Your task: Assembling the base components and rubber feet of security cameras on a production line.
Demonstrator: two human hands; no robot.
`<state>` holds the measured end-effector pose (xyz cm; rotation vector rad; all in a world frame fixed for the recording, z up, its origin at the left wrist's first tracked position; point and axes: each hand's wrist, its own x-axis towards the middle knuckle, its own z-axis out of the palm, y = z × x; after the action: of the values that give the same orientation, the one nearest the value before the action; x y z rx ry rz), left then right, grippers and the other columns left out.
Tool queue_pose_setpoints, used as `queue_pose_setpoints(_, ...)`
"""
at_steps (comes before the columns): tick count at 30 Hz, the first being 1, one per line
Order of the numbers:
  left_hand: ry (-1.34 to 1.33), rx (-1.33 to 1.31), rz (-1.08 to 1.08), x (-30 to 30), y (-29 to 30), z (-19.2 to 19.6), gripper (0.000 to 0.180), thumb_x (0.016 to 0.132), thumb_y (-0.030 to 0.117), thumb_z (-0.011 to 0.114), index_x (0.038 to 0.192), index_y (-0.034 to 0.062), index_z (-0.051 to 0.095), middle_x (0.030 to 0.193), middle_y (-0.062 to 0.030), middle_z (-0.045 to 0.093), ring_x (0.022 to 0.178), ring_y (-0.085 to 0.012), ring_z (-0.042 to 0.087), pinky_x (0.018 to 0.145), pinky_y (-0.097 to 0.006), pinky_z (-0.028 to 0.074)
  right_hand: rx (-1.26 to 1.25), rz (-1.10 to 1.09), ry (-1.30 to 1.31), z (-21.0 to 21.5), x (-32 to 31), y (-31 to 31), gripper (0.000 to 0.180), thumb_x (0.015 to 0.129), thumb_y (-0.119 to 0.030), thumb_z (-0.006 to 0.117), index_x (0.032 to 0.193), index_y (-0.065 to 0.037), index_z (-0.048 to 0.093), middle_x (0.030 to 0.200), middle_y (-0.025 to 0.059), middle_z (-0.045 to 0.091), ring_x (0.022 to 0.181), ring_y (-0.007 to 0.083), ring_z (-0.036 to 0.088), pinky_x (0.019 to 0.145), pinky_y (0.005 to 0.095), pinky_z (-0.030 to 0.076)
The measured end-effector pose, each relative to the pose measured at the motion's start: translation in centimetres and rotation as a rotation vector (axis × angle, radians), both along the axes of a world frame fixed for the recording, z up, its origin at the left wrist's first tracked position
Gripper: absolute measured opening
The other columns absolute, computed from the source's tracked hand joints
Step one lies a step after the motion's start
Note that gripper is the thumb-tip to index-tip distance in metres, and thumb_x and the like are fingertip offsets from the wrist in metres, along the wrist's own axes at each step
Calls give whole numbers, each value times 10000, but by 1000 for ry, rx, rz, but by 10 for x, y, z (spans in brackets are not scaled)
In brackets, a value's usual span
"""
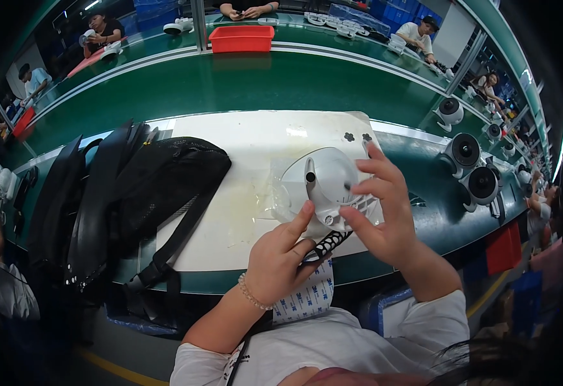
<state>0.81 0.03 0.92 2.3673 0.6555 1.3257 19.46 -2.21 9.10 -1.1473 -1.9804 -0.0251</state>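
Observation:
A white, rounded plastic housing (328, 168) with a dark-tipped spout-like stem lies on the white work mat (243, 222). My left hand (280, 260) has its index finger against the near side of the housing. Its other fingers are closed on a black adhesive sheet with white cut-out shapes (330, 244); what looks like its white backing with blue print (307, 299) hangs below. Over the housing's right side, my right hand (384, 206) has its fingers curved and apart. A small dark spot shows by its fingertips; I cannot tell whether it is a loose piece.
Two small black flower-shaped pads (349, 137) lie at the mat's far right. Black mesh bags with straps (159, 180) cover the left side. White round units with black faces (481, 183) stand at right. A red bin (241, 40) sits beyond the green conveyor (230, 83); several people work around.

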Motion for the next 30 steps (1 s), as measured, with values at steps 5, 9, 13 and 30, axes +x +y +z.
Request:
queue_pose_setpoints(5,35,-33,19,3,1,-1,212,647,154,736,727,32,582,1367,-166,392,676,-239,581,599,-322,473,-242,5,99,-15,0,-9,69,819,-116,591,867,-73,565,1383,170,339,1355,367,152,1046,467,118)
queue_pose_setpoints(9,11,-25,16,3,2,-2,211,644,137,739,731,30,579,1369,-169,387,644,-234,565,577,-323,465,-259,-14,18,-12,-6,-9,73,822,-128,585,865,-74,562,1393,171,332,1361,364,139,1051,481,78)
queue_pose_setpoints(13,18,-42,11,3,2,-5,218,631,122,743,728,26,573,1376,-166,378,638,-233,563,577,-319,467,-259,-67,-18,-13,-13,-11,51,813,-121,578,835,-75,570,1361,149,388,1353,338,188,1051,476,82)
queue_pose_setpoints(30,29,-25,-25,3,4,-1,274,595,56,793,742,-5,570,1357,-245,367,824,-215,618,645,-288,527,-194,-89,290,-17,-3,-9,332,711,-147,704,983,-97,521,1312,125,378,1322,347,221,1035,454,222)
